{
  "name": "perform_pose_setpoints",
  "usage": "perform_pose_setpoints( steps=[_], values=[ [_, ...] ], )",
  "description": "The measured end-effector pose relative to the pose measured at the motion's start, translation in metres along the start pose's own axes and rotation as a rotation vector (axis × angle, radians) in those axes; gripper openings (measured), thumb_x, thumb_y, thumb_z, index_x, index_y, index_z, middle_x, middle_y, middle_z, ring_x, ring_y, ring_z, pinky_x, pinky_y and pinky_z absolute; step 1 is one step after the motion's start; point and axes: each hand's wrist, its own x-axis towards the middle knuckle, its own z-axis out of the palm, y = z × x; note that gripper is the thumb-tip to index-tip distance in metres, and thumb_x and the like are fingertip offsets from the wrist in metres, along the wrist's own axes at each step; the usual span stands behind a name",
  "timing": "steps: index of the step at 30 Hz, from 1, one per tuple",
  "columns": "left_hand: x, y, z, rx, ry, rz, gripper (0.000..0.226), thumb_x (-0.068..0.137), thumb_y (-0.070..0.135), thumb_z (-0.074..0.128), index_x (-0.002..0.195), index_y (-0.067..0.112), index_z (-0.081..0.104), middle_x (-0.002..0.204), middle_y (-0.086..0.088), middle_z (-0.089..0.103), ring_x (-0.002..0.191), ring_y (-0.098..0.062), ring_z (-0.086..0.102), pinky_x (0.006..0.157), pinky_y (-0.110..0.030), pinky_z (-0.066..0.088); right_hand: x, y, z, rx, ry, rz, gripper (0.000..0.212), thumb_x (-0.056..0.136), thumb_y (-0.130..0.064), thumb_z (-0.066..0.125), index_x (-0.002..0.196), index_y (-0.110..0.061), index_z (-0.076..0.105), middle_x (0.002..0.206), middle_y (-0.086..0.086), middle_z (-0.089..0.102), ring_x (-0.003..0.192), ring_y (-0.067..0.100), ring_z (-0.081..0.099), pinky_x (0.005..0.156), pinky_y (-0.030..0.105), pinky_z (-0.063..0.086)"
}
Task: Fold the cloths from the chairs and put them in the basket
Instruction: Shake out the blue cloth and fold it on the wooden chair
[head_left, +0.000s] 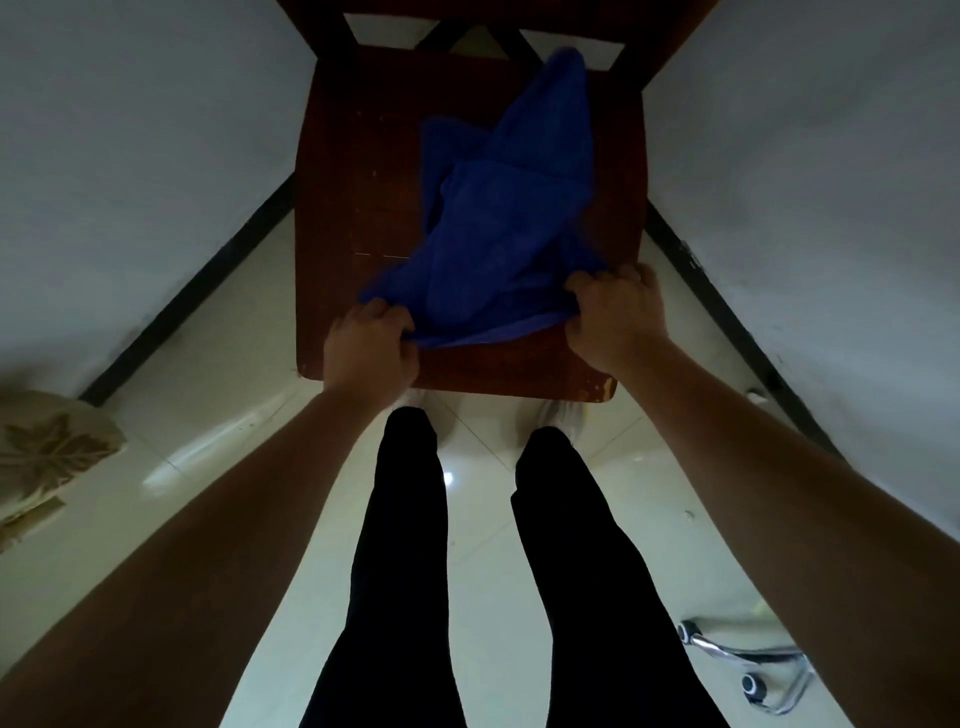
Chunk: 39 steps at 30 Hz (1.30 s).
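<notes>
Crumpled blue terry cloth (511, 228) on the dark red-brown wooden chair seat (358, 208), its near edge pinched at both ends by left hand (371, 345) and right hand (615, 314), fingers clamped; judged light, limp, best held by corners

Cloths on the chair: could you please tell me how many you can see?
1. A blue cloth lies crumpled on the wooden chair seat, its near edge gripped by the left hand and right hand. Another could be hidden beneath.
</notes>
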Motion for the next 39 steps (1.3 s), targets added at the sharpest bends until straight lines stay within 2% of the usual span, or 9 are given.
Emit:
perform_pose_setpoints(
  steps=[3, 6, 9, 12, 18, 22, 27, 33, 39],
  values=[
    [0.011, -0.007, -0.008, -0.134, 0.087, -0.125, 0.018, 0.092, 0.016, 0.047, 0.085, 0.008, 0.061, 0.083, -0.01, 0.061, 0.077, -0.027, 0.058, 0.062, -0.036, 0.045, -0.002, -0.002, -0.003, 0.066, -0.106, -0.037, 0.03, 0.089, -0.039, 0.055, 0.111, -0.021, 0.063, 0.089, 0.006, 0.066, 0.089, 0.027, 0.059, 0.082, 0.037, 0.04],
    [0.021, -0.013, -0.012, -0.242, 0.166, -0.194, 0.02, 0.095, 0.025, 0.044, 0.092, 0.011, 0.058, 0.085, -0.007, 0.059, 0.08, -0.024, 0.057, 0.064, -0.035, 0.044, 0.006, -0.009, -0.009, 0.149, 0.057, -0.004, 0.034, 0.092, -0.04, 0.042, 0.089, -0.015, 0.065, 0.082, 0.007, 0.058, 0.078, 0.024, 0.057, 0.07, 0.032, 0.039],
    [0.026, -0.017, -0.011, -0.257, 0.162, -0.161, 0.024, 0.09, 0.032, 0.049, 0.104, 0.016, 0.06, 0.101, -0.006, 0.063, 0.095, -0.023, 0.056, 0.072, -0.037, 0.048, 0.028, -0.019, -0.021, 0.258, 0.246, 0.072, 0.031, 0.097, -0.035, 0.043, 0.115, -0.014, 0.059, 0.117, 0.018, 0.055, 0.102, 0.032, 0.054, 0.078, 0.039, 0.045],
    [0.025, -0.017, -0.01, -0.196, 0.113, -0.148, 0.031, 0.091, 0.033, 0.051, 0.116, 0.015, 0.058, 0.114, -0.009, 0.06, 0.103, -0.027, 0.056, 0.079, -0.04, 0.05, 0.051, -0.024, -0.024, 0.256, 0.165, 0.132, 0.052, 0.099, -0.033, 0.048, 0.146, -0.013, 0.036, 0.142, 0.021, 0.043, 0.128, 0.038, 0.043, 0.101, 0.048, 0.039],
    [0.027, -0.001, -0.017, -0.171, 0.233, -0.06, 0.051, 0.09, 0.035, 0.052, 0.134, 0.011, 0.044, 0.123, -0.015, 0.053, 0.107, -0.031, 0.054, 0.087, -0.047, 0.049, 0.025, -0.037, -0.015, 0.227, 0.239, 0.009, 0.027, 0.095, -0.022, 0.058, 0.12, -0.018, 0.065, 0.113, 0.014, 0.061, 0.106, 0.032, 0.057, 0.103, 0.044, 0.039],
    [0.036, 0.02, -0.021, -0.057, 0.132, 0.231, 0.073, 0.082, 0.041, 0.06, 0.148, 0.02, 0.034, 0.144, -0.017, 0.039, 0.126, -0.037, 0.041, 0.096, -0.05, 0.042, -0.007, -0.038, -0.013, 0.257, 0.22, -0.113, 0.026, 0.09, -0.018, 0.064, 0.116, -0.019, 0.069, 0.104, 0.015, 0.06, 0.089, 0.032, 0.061, 0.087, 0.045, 0.048],
    [0.043, 0.036, -0.025, 0.003, 0.203, 0.457, 0.03, 0.084, 0.024, 0.052, 0.106, 0.014, 0.07, 0.12, -0.012, 0.062, 0.109, -0.039, 0.056, 0.08, -0.052, 0.05, -0.021, -0.03, -0.003, 0.254, 0.227, -0.113, 0.022, 0.095, -0.025, 0.06, 0.114, -0.016, 0.066, 0.106, 0.013, 0.057, 0.079, 0.027, 0.061, 0.074, 0.039, 0.053],
    [0.002, 0.033, -0.051, -0.115, 0.341, 0.415, 0.023, 0.09, 0.015, 0.045, 0.1, 0.001, 0.06, 0.094, -0.017, 0.064, 0.087, -0.035, 0.06, 0.075, -0.043, 0.049, -0.009, -0.026, -0.013, 0.088, 0.218, 0.028, 0.024, 0.097, -0.023, 0.055, 0.117, -0.015, 0.065, 0.109, 0.01, 0.062, 0.096, 0.03, 0.059, 0.082, 0.04, 0.049],
    [-0.042, 0.027, -0.139, -0.206, 0.5, 0.16, 0.027, 0.09, 0.018, 0.035, 0.088, -0.001, 0.053, 0.08, -0.018, 0.055, 0.072, -0.026, 0.048, 0.063, -0.033, 0.033, -0.023, -0.027, -0.066, 0.31, 0.157, 0.19, 0.032, 0.103, -0.036, 0.043, 0.117, -0.011, 0.058, 0.12, 0.016, 0.054, 0.094, 0.034, 0.061, 0.068, 0.037, 0.044]
  ],
)
